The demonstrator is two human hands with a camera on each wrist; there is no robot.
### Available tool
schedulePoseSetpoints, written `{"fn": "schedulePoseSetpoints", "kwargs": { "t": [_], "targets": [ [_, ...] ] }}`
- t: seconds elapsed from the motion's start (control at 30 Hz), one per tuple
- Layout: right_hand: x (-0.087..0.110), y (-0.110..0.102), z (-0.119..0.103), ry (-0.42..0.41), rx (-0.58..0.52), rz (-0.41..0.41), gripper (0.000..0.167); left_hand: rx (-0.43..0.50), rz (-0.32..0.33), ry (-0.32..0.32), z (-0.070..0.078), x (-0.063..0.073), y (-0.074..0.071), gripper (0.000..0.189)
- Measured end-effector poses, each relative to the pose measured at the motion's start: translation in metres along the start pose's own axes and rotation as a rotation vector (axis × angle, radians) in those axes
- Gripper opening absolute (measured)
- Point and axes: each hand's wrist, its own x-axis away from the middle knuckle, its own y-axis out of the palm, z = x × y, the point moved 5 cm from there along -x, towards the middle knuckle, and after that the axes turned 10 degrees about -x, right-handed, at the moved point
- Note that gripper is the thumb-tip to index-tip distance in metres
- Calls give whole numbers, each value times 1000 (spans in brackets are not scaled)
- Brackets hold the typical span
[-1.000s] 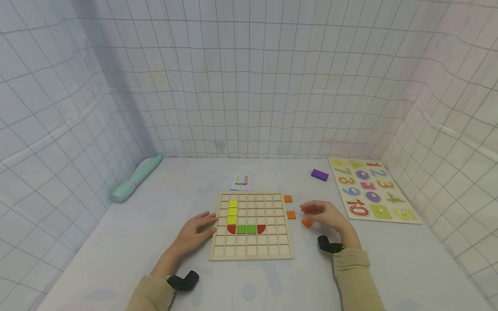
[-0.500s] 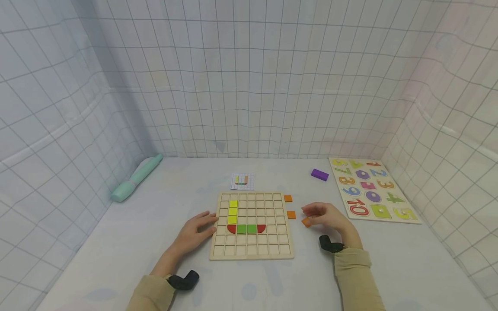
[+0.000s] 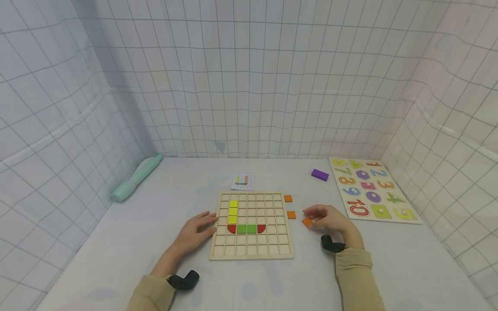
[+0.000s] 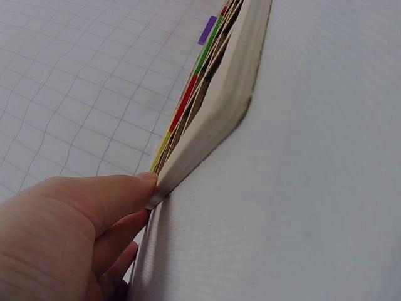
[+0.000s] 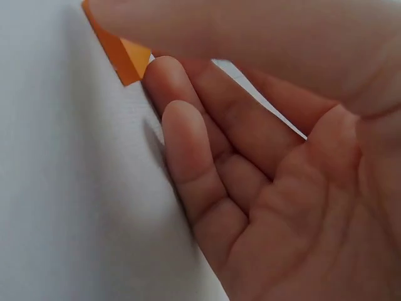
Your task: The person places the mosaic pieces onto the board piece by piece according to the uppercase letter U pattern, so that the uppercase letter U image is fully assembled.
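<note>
A wooden grid board [image 3: 250, 258] lies flat in the middle of the table. In it, a column of yellow square tiles [image 3: 232, 211] rises above a row with two green squares [image 3: 247, 229] between two red quarter-round tiles [image 3: 261, 228]. My left hand [image 3: 193, 235] touches the board's left edge with fairly straight fingers; in the left wrist view, the thumb [image 4: 125, 191] lies against that edge. To the right of the board, my right hand [image 3: 328, 219] pinches an orange square tile [image 3: 307, 222], which appears tilted under the thumb in the right wrist view. Two more orange square tiles [image 3: 291, 214] lie along the board's right side.
A small card [image 3: 242, 182] printed with a coloured grid pattern lies behind the board. Farther back right is a purple block [image 3: 320, 175], beside a number-and-shape puzzle board [image 3: 354, 194]. A mint-green long object [image 3: 136, 179] lies at the far left. Grid-patterned cloth walls surround the table.
The orange tile by my right hand has turned and now shows more of its face between thumb and fingers. The right hand has shifted slightly right and nearer. The left hand stays put.
</note>
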Motion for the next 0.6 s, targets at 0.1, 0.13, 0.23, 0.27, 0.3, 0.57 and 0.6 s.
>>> {"fn": "schedulePoseSetpoints", "kwargs": {
  "t": [0.1,0.13,0.23,0.27,0.3,0.57,0.6],
  "targets": [
    [-1,0,1,0,21,1,45,3,0,0,0,0,0,37],
    [-1,0,1,2,30,5,44,3,1,1,0,0,0,37],
    [-1,0,1,16,58,23,40,3,0,3,-1,0,0,37],
    [-2,0,1,21,66,32,39,3,1,4,-1,0,0,37],
    [-2,1,1,28,75,40,38,4,1,4,-1,0,0,37],
    [-5,2,3,67,144,142,29,9,3,8,-1,0,0,38],
    [-6,2,3,69,158,157,27,9,3,9,-1,0,0,38]
  ]
}}
